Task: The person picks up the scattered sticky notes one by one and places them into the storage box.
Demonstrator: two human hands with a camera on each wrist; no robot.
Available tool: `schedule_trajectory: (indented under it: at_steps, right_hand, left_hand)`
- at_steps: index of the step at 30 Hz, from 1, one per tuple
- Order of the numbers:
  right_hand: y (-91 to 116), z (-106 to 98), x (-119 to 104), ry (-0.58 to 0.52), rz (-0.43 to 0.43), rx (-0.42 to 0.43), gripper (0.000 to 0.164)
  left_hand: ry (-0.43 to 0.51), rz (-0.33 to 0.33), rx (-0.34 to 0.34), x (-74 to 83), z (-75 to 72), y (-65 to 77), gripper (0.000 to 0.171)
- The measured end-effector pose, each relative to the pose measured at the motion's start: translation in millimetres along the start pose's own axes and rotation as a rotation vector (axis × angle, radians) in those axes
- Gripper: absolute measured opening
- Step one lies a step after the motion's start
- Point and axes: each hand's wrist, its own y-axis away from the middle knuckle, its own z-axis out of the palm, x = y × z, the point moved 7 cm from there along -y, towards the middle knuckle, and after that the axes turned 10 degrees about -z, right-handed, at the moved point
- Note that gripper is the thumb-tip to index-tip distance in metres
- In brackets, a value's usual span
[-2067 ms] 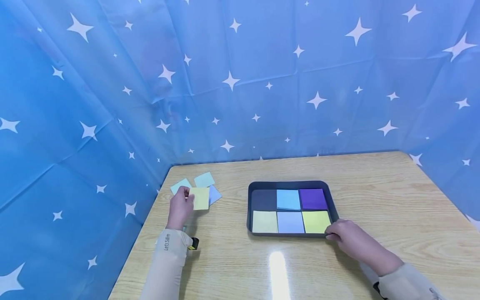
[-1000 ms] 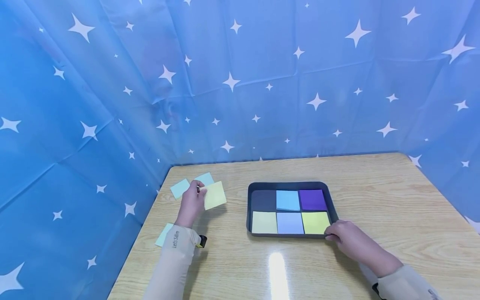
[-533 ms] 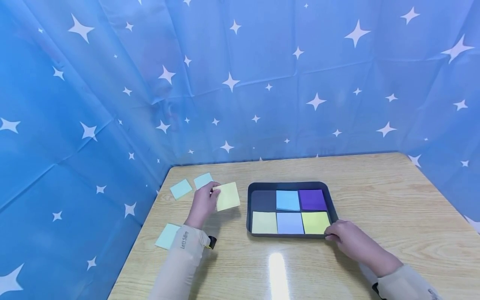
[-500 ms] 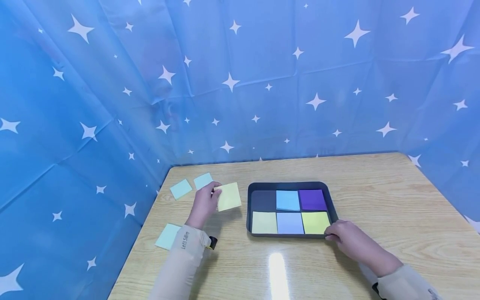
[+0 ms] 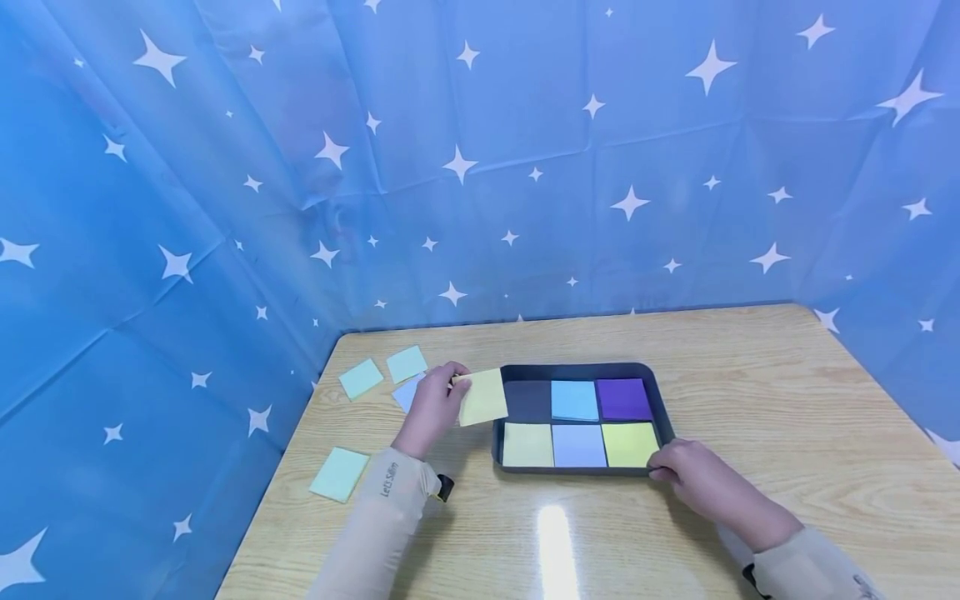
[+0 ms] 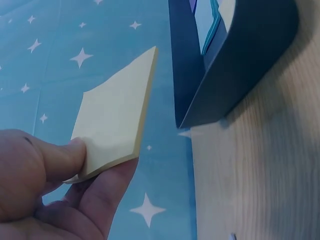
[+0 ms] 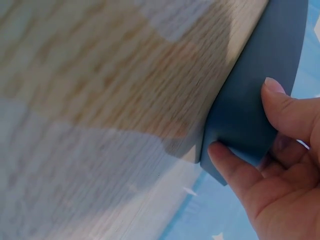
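My left hand [image 5: 433, 408] pinches a pale yellow sticky note pad [image 5: 483, 398] by its left edge, thumb on top and fingers beneath. In the left wrist view the pad [image 6: 114, 112] is tilted, with its thick side showing. It overlaps the left end of the dark tray [image 5: 577, 371] in the head view. Light blue, purple, pale yellow, lavender and bright yellow pads sit in the tray; its back left spot shows bare dark floor. My right hand [image 5: 693, 471] grips the tray's near right corner, thumb and fingers against the wall [image 7: 250, 100].
Two mint pads [image 5: 361, 379] and a lavender pad [image 5: 407, 392], partly behind my left hand, lie at the table's back left. Another mint pad [image 5: 340, 474] lies nearer, beside the left sleeve. A blue star-patterned curtain [image 5: 540, 217] hangs along the table's back and left edges.
My left hand has carried the pale yellow pad rightward from the loose pads to the tray's left end, uncovering the lavender and near mint pads. The right hand and tray have stayed put.
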Motion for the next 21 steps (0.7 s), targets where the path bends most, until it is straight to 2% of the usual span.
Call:
schedule_trajectory:
  at_steps: [8, 15, 21]
  right_hand:
    - [-0.5, -0.3, 0.3, -0.004, 0.007, -0.006, 0.025]
    - [-0.2, -0.4, -1.5, -0.011, 0.008, 0.002, 0.026]
    - [0.6, -0.6, -1.2, -0.008, 0.01, 0.008, 0.029]
  left_hand:
    - [0.038, 0.039, -0.069, 9.8, 20.8, 3.6, 0.017]
    - [0.002, 0.058, -0.125, 16.9, 37.7, 7.4, 0.018]
    - [0.009, 0.058, -0.164, 17.9, 49.1, 10.5, 0.016]
